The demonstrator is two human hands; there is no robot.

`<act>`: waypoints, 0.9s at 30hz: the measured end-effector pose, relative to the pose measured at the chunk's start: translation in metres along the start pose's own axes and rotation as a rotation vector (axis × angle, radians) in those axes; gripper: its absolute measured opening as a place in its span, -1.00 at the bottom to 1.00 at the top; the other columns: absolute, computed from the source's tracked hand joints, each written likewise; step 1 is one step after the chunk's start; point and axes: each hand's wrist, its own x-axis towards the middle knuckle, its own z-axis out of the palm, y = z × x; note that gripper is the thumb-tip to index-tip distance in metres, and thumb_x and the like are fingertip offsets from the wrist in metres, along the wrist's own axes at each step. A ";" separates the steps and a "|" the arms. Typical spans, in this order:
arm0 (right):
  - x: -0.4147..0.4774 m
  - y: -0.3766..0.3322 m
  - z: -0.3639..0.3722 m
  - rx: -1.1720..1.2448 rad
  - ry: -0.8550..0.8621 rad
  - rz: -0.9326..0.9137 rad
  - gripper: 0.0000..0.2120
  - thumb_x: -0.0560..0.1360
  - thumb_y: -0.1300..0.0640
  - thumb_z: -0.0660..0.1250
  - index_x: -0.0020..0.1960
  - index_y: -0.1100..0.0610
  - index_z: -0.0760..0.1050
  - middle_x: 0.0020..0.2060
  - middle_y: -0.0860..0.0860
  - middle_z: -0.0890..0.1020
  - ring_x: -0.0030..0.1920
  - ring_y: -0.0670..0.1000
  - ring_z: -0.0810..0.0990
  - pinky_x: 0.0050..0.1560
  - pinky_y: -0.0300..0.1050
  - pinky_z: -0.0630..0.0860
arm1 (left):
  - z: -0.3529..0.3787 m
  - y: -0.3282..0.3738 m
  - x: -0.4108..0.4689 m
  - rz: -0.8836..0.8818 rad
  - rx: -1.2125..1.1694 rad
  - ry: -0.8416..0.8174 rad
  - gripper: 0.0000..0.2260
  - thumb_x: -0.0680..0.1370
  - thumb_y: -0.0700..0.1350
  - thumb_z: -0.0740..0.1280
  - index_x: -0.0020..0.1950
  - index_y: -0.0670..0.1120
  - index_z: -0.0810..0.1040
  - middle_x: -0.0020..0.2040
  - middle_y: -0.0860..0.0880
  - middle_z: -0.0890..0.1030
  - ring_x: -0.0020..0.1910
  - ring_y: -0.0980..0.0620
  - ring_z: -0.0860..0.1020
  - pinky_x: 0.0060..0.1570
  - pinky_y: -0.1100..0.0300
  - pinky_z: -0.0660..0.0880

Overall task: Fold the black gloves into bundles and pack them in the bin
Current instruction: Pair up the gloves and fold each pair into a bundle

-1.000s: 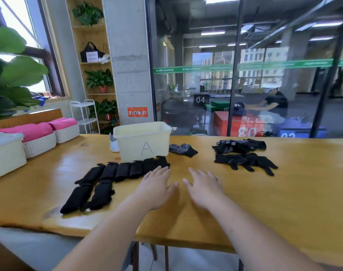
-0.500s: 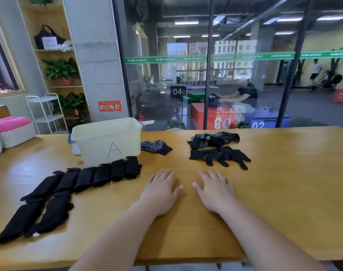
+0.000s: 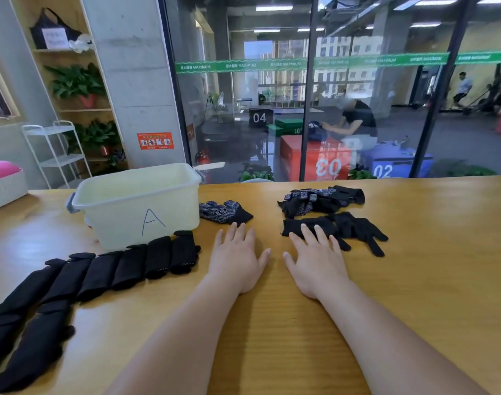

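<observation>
A cream plastic bin (image 3: 135,206) marked "A" stands on the wooden table (image 3: 429,280), left of centre. Several folded black glove bundles (image 3: 129,266) lie in a row in front of it, running off to the lower left. A dotted glove (image 3: 223,212) lies just right of the bin. Loose black gloves (image 3: 354,226) lie to the right, with a dotted pile (image 3: 320,198) behind them. My left hand (image 3: 235,260) rests flat on the table below the dotted glove. My right hand (image 3: 314,260) lies flat too, its fingertips on the near loose glove.
A white basket (image 3: 4,189) with pink rolls sits at the table's far left edge. A glass wall runs behind the table; a person sits beyond it. A white rack (image 3: 55,155) and plant shelves stand at the back left.
Both hands have slid forward across the table, the right one now reaching the near loose glove. The view has swung right and closer.
</observation>
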 end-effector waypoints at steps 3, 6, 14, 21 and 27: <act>0.006 0.002 0.005 0.032 -0.017 0.015 -0.37 0.70 -0.32 -0.08 0.72 -0.14 0.08 0.72 -0.07 0.08 0.72 0.10 -0.11 0.69 0.21 -0.07 | 0.005 -0.004 0.023 -0.024 0.012 -0.014 -0.23 0.66 0.42 -0.14 0.75 -0.02 0.07 0.75 -0.09 0.06 0.73 -0.10 -0.06 0.68 -0.21 -0.09; 0.006 0.003 0.008 0.036 0.003 0.014 -0.37 0.69 -0.32 -0.07 0.71 -0.14 0.09 0.69 -0.09 0.17 0.71 0.10 -0.07 0.69 0.19 -0.06 | 0.011 -0.006 0.043 -0.065 -0.016 -0.064 -0.22 0.66 0.42 -0.13 0.75 -0.02 0.03 0.75 -0.09 0.03 0.73 -0.10 -0.07 0.68 -0.20 -0.10; 0.007 0.004 0.010 0.045 0.060 0.009 -0.38 0.69 -0.27 -0.01 0.69 -0.09 0.19 0.62 -0.10 0.31 0.70 0.09 0.02 0.69 0.18 0.02 | 0.008 -0.002 0.036 -0.005 -0.040 -0.052 -0.32 0.70 0.32 -0.02 0.72 -0.03 0.21 0.70 -0.04 0.25 0.68 -0.05 0.20 0.67 -0.10 0.05; -0.004 0.001 0.004 -0.031 0.095 0.003 -0.48 0.70 -0.18 -0.02 0.55 -0.10 0.45 0.50 -0.09 0.46 0.63 0.07 0.20 0.68 0.21 -0.01 | -0.013 0.005 -0.011 0.082 -0.097 -0.056 -0.37 0.70 0.27 0.08 0.71 0.01 0.22 0.62 0.00 0.36 0.54 -0.11 0.38 0.61 -0.01 0.20; -0.029 -0.005 -0.003 -0.070 0.140 0.005 -0.56 0.70 -0.15 0.04 0.41 -0.11 0.58 0.35 -0.13 0.60 0.53 0.02 0.37 0.66 0.21 0.03 | -0.030 0.011 -0.055 0.117 -0.069 -0.045 -0.39 0.70 0.26 0.07 0.68 -0.01 0.28 0.49 0.01 0.44 0.41 -0.11 0.48 0.44 0.01 0.36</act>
